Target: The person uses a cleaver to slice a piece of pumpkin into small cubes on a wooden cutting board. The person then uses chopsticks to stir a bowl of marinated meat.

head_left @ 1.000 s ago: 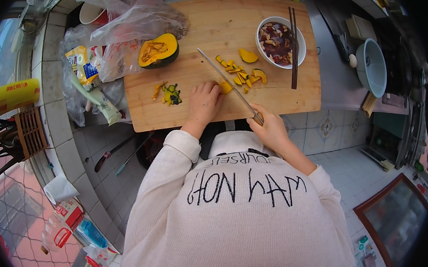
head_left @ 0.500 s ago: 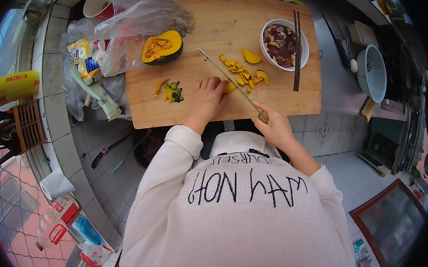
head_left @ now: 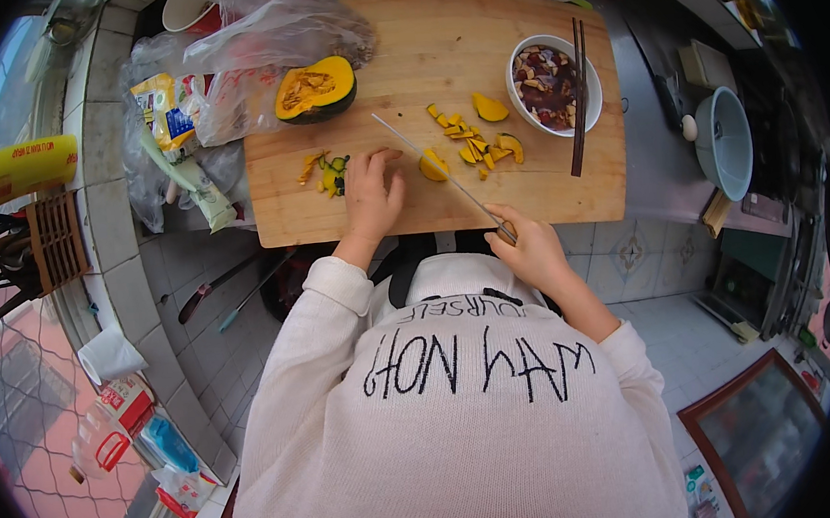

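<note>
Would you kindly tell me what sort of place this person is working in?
Probably a home kitchen, judging by the knife in the right hand, the wooden cutting board beneath it and the white bowl of food.

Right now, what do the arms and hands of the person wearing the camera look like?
The left arm wears an off-white knitted sweater sleeve with a thick, folded-back cuff. The matching right sleeve stops higher up, leaving much of the right forearm bare. The left hand and right hand have no gloves. I can't see any watch or bracelet.
</note>
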The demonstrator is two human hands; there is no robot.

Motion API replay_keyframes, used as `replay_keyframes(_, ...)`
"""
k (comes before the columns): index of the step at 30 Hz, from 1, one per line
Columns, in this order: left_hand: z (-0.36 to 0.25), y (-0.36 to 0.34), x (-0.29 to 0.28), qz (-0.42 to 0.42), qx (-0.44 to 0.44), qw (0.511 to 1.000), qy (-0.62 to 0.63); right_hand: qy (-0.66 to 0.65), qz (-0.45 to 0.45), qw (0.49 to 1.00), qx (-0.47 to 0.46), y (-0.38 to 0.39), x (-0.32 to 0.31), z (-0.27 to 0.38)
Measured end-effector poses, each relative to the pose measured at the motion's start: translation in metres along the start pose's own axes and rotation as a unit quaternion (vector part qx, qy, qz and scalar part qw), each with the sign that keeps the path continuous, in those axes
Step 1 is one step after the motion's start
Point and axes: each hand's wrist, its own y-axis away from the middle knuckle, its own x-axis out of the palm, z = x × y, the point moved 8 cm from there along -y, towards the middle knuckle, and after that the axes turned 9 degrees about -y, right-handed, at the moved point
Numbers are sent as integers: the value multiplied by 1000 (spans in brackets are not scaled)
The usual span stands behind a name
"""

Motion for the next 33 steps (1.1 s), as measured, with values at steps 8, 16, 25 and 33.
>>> replay_keyframes(8, 11, 0, -4, -31, -47, 998, 3, 31, -23, 999, -34, -6, 6, 4)
replay_keyframes(16, -11, -3, -5, -14, 12, 1000, 9, 53, 13, 999, 0, -14, 11, 4)
replay_keyframes(25, 4, 3, 2, -3, -9, 1000, -4, 54, -19, 998, 2, -10, 10, -5)
replay_keyframes(33, -27, -7, 15, 115, 96, 988, -42, -38, -36, 999, 5, 8, -4, -6)
